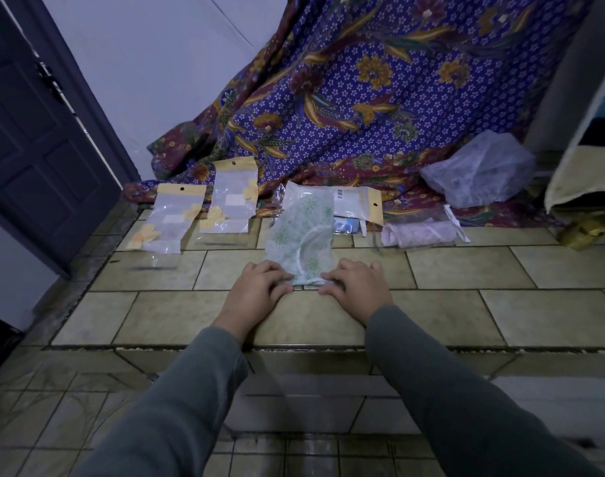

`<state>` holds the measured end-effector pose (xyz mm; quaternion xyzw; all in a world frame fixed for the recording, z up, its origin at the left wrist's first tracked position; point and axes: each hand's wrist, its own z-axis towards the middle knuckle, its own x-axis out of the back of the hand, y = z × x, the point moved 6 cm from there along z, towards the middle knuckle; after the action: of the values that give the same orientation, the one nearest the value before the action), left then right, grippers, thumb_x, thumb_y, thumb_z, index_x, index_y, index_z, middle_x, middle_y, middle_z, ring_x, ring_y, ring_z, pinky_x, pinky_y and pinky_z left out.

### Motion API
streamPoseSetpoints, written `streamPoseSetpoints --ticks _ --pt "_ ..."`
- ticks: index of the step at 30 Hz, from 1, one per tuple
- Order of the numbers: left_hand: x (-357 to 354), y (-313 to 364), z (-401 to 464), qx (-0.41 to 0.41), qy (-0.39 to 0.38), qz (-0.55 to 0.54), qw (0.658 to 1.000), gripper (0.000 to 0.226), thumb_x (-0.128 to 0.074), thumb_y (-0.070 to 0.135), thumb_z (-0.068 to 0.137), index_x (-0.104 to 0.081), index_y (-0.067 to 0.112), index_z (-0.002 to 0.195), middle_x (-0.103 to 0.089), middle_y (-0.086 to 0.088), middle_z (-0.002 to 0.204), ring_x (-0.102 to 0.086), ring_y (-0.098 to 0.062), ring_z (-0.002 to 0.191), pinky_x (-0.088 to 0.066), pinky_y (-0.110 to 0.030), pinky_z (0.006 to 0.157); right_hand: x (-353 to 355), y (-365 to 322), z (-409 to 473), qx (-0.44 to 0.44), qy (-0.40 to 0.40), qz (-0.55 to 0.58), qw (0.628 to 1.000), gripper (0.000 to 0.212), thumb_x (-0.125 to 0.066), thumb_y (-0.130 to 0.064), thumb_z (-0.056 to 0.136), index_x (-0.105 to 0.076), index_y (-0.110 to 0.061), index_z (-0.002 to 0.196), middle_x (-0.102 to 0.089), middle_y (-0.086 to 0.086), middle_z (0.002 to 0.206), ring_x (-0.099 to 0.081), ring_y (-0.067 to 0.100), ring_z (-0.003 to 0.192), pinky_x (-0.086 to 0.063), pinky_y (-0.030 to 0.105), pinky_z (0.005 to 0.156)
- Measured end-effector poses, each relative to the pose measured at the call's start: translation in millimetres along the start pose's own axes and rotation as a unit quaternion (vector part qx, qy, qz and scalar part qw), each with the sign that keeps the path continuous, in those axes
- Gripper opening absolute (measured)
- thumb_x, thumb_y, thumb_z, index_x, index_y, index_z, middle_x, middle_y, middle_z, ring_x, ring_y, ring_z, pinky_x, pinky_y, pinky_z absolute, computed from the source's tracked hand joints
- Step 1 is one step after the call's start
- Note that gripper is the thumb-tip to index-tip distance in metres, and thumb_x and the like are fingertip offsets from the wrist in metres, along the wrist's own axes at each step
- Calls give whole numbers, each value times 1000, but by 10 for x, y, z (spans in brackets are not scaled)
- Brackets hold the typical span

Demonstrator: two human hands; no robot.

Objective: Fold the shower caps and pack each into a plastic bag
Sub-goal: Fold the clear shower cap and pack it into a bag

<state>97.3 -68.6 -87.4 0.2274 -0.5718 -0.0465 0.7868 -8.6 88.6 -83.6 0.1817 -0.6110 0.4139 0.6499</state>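
Observation:
A white shower cap with a green flower print (pixel 303 235) lies folded into a long strip on the tiled floor. My left hand (pixel 259 287) pinches its near left corner and my right hand (pixel 356 284) pinches its near right corner. Two clear plastic bags with yellow headers (pixel 170 218) (pixel 232 197) lie to the left. Behind the cap lies a third bag with a barcode label (pixel 356 204), something blue showing under it. A pink folded cap inside a clear bag (pixel 420 232) lies to the right. A crumpled pale cap (pixel 480 170) rests further back right.
A purple batik cloth (pixel 363 98) hangs behind the items and spreads onto the floor. A dark door (pixel 36 139) stands at the left. A cream towel (pixel 583 160) hangs at the right edge, with a small gold wrapper (pixel 580 232) below it. A floor step runs beneath my forearms.

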Motion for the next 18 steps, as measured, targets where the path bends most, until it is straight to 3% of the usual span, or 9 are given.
streamPoseSetpoints --ticks 5,8,12,18 --pt "14 21 -35 -1 23 21 1000 23 -60 39 89 -73 26 102 -63 7 105 -47 -20 95 -43 -29 87 -1 -7 -34 -6 22 2 1000 29 -47 -47 94 -67 -34 111 -58 -7 96 -57 17 95 -18 33 77" --pt "26 58 -62 -5 42 42 998 41 -41 51 87 -73 26 92 -63 8 97 -46 -19 90 -46 -33 80 6 -16 -57 -9 33 8 999 24 -48 -40 95 -70 -30 97 -60 -6 92 -58 19 90 -22 36 79" --pt "7 67 -116 -1 38 32 999 47 -34 53 88 -72 25 92 -63 7 96 -47 -19 90 -46 -33 81 0 2 -85 -20 39 41 998 18 -51 -34 92 -67 -27 87 -61 -6 89 -58 18 87 -22 33 77" --pt "-36 44 -117 36 17 12 999 31 -42 44 94 -61 20 89 -59 2 91 -49 -23 88 -45 -39 76 -18 34 -79 -58 34 77 995 18 -49 -32 93 -66 -28 88 -60 -7 90 -58 18 83 -25 33 79"
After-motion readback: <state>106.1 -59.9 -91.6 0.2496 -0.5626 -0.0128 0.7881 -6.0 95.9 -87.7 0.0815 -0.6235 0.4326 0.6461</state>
